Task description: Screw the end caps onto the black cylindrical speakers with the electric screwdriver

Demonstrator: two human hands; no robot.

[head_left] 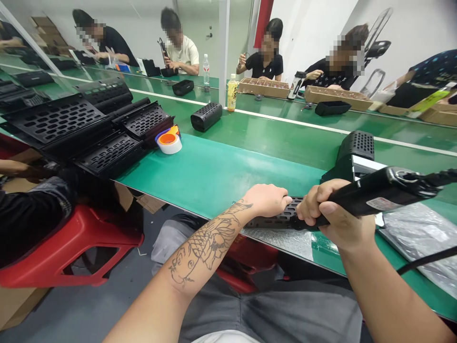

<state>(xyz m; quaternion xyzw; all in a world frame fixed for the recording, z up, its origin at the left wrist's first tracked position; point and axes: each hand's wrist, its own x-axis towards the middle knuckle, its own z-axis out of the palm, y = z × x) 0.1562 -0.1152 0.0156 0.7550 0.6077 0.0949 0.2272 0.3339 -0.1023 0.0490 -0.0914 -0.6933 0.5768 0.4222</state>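
A black perforated housing [274, 220] lies at the near edge of the green table, in front of my body. My left hand [267, 197] is closed over its left part, knuckles up, covering much of it. In my right hand [341, 221] is a black electric screwdriver [378, 190] with a pale label, gripped near its front end. The tool is tilted, its cord end up and to the right, and its front end points at the right part of the housing. My fingers and the housing hide the tip, so I cannot tell whether it touches a screw.
Black perforated housings [107, 152] are stacked at left beside a tape roll [170, 144]. A black unit [348, 152] and clear plastic bags [421, 243] are at right. Another unit [206, 116] and a yellow bottle [232, 93] stand farther back. Several co-workers sit opposite; a red stool [82, 247] stands left.
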